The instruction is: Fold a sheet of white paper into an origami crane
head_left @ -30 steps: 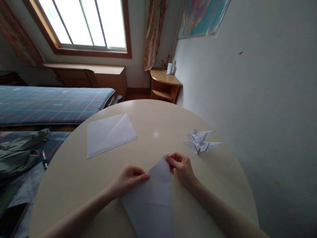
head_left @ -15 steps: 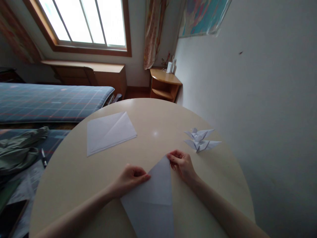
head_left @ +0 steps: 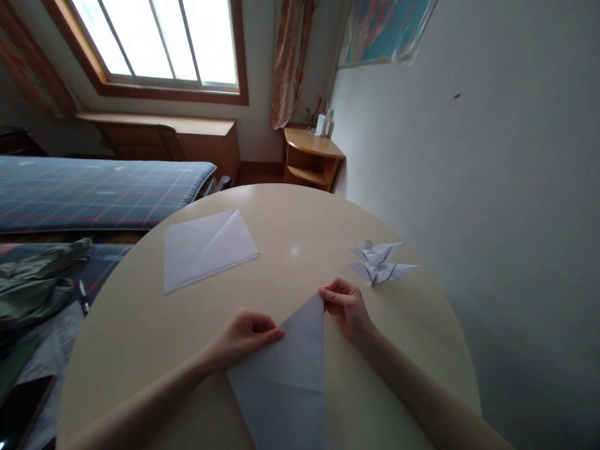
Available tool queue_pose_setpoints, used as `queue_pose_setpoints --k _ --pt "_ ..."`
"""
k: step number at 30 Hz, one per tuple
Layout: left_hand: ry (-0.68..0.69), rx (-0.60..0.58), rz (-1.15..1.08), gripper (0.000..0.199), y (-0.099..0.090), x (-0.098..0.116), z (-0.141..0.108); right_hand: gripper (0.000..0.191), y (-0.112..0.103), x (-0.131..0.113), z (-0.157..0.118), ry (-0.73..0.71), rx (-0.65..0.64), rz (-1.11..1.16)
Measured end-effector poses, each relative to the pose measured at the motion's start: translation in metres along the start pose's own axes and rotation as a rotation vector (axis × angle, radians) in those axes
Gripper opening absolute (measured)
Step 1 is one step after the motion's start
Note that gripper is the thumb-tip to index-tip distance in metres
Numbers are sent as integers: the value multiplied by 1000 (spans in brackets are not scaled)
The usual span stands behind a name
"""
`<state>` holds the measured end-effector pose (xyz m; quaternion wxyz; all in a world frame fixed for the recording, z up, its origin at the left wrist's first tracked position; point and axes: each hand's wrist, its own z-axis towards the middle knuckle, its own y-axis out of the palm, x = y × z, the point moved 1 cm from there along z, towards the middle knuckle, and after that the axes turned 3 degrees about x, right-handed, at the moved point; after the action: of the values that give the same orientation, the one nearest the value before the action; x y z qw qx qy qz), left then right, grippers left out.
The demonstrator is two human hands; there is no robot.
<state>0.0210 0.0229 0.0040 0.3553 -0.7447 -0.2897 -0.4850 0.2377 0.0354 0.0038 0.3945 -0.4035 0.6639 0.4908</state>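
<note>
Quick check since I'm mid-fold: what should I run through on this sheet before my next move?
Left hand at the left edge of the sheet: ok.
Right hand pinching the sheet's top corner: ok.
Crease across the sheet showing: ok.
Sheet's near end in view: not ok, it runs out of the picture.
Origami pieces apart from the sheet: ok.
Folded edges lined up: cannot tell from this view.

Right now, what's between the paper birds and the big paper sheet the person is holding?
The person's right hand is there, seen in the head view. Its fingers hold the tip of the paper sheet, with the paper cranes just beyond.
</note>
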Motion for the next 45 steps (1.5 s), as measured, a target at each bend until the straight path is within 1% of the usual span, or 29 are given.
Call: queue_pose_setpoints --k 5,10,12,15,18,21,24,26,28,32,35,37,39,41,43,45 --pt "28 6 8 40 -1 -1 0 27 -1 1 1 -29 -45 -30" --pt "34 1 4 41 0 -4 4 25 -1 3 0 -28 40 -95" --pt "45 10 9 41 -1 -3 5 26 1 4 0 -54 69 -104" --pt "53 45 18 42 -1 1 3 31 3 8 0 -105 59 -131" --pt "34 131 -9 42 0 4 1 39 2 16 -1 -98 -38 -186" --pt "2 298 -102 42 -1 6 0 46 1 19 -7 -61 -199 -299" --pt "-13 464 -202 43 -2 6 1 44 2 14 -13 -27 -348 -406" --pt "-29 521 -279 44 -3 4 3 39 3 10 -16 2 -400 -427" --pt "-38 530 -373 46 -3 2 5 34 3 8 -15 42 -386 -410" --pt "-2 485 -559 51 -4 -1 8 30 1 11 -10 69 -216 -299" --pt "27 489 -574 52 -7 1 8 30 0 13 -6 57 -106 -197" --pt "47 462 -560 52 -9 4 8 30 -1 13 -4 44 -57 -165" --pt "60 421 -545 48 -10 6 7 31 -1 12 -2 34 -34 -164" --pt "59 404 -524 41 -10 8 7 31 -1 11 -2 23 -38 -174" --pt "45 420 -501 36 -9 8 7 30 -1 11 -2 -19 -56 -191" --pt "34 448 -485 34 -9 7 7 36 0 11 -2 -102 -61 -239"
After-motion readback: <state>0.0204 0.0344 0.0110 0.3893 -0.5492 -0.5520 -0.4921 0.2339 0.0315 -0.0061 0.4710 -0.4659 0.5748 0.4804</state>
